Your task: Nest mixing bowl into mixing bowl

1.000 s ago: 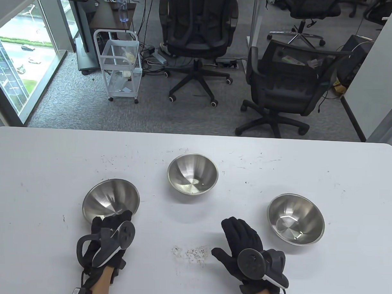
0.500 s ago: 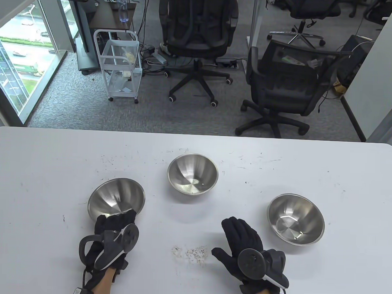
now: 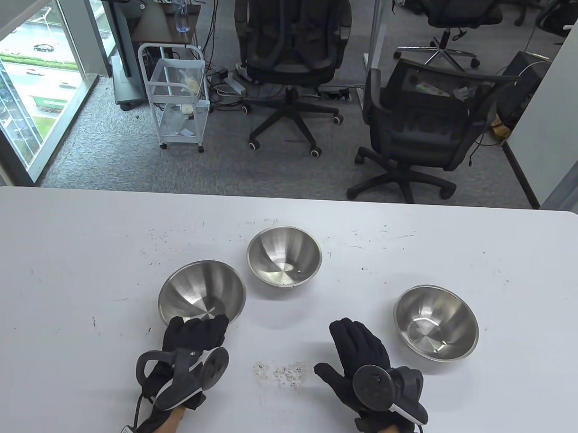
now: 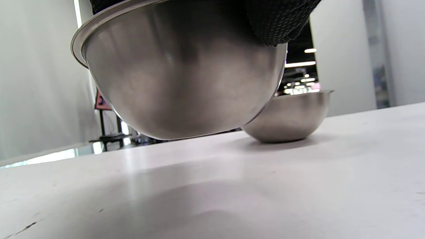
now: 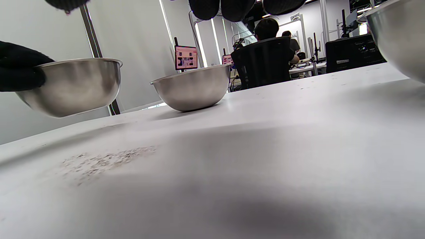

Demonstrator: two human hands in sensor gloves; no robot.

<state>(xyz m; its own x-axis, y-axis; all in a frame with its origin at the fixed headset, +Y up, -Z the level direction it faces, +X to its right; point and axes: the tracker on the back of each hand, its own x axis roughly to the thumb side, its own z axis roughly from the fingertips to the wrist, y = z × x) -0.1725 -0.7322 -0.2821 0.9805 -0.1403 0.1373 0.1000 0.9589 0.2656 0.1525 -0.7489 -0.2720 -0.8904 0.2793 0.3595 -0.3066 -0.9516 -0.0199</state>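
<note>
A white desk (image 3: 79, 247) carries a patch of pale crumbs (image 3: 281, 371) near its front edge and small dark scuffs farther back. Beyond it, on grey carpet, stand two black office chairs (image 3: 290, 51), a white wire cart (image 3: 177, 96) and a dark cabinet with a bottle (image 3: 181, 9) on top. A window (image 3: 23, 84) is at left.

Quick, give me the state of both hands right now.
Left hand: grips the rim of the left bowl, lifted off the table.
Right hand: open, holding nothing.
</note>
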